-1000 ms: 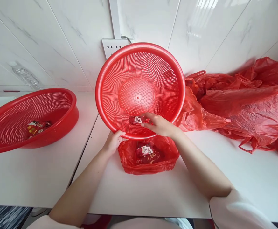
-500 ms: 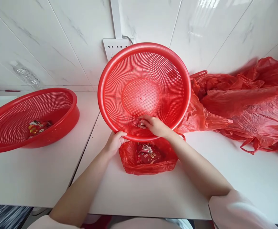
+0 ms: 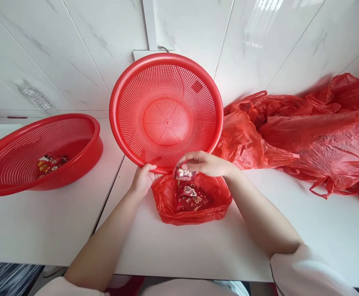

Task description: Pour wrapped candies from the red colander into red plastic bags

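My left hand grips the near rim of a round red plastic colander, which is tilted so its bare inside faces me. In my right hand is a small dark-red packet with pale lettering, pinched between thumb and fingers. The packet hangs just above the mouth of a red plastic bag that stands open on the white table. Inside the bag lie several dark-red packets with white and gold print.
At the left, a second red colander leans tilted with several printed packets in it. A pile of red plastic bags lies at the right. A clear bottle and a power strip are by the tiled wall.
My right hand has lifted the packet out of the colander and brought it towards me, over the bag. The colander has shifted left in my left hand.
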`<move>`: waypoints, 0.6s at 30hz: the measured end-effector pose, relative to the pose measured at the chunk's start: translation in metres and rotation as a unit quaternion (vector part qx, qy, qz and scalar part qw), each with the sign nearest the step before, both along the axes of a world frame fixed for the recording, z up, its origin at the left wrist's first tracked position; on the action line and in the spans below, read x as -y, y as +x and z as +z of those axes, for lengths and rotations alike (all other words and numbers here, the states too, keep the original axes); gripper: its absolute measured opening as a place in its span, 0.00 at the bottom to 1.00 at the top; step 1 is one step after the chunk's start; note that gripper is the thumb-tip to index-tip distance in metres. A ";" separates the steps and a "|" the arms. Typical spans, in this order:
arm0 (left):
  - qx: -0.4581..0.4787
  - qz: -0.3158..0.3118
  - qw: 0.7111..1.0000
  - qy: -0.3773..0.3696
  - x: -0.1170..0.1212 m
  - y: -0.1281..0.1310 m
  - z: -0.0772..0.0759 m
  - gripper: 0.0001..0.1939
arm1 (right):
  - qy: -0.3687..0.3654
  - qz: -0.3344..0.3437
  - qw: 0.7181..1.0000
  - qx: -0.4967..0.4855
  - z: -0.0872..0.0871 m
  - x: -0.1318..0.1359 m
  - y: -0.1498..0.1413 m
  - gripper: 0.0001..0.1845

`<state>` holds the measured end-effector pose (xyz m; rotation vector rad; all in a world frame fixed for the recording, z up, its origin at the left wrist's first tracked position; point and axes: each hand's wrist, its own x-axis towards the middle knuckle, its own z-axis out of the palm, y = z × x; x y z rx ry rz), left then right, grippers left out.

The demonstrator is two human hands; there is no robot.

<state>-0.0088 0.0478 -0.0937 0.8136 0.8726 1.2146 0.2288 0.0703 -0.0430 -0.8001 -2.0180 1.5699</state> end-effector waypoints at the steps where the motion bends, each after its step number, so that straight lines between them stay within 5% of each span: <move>1: 0.003 0.006 1.000 0.003 0.000 0.000 0.000 0.12 | 0.033 0.001 0.999 0.022 0.004 0.003 0.000 0.15; 6: 0.024 0.053 0.998 0.002 -0.002 0.000 0.003 0.08 | 0.201 -0.192 0.955 0.106 0.012 0.010 0.003 0.14; 14: -0.005 0.101 0.995 0.022 -0.008 -0.015 0.008 0.12 | 0.344 -0.263 0.866 0.251 0.001 0.003 0.006 0.33; 18: -0.019 0.076 0.996 0.042 -0.008 -0.020 0.013 0.14 | 0.389 -0.282 0.861 0.169 -0.003 0.000 0.003 0.21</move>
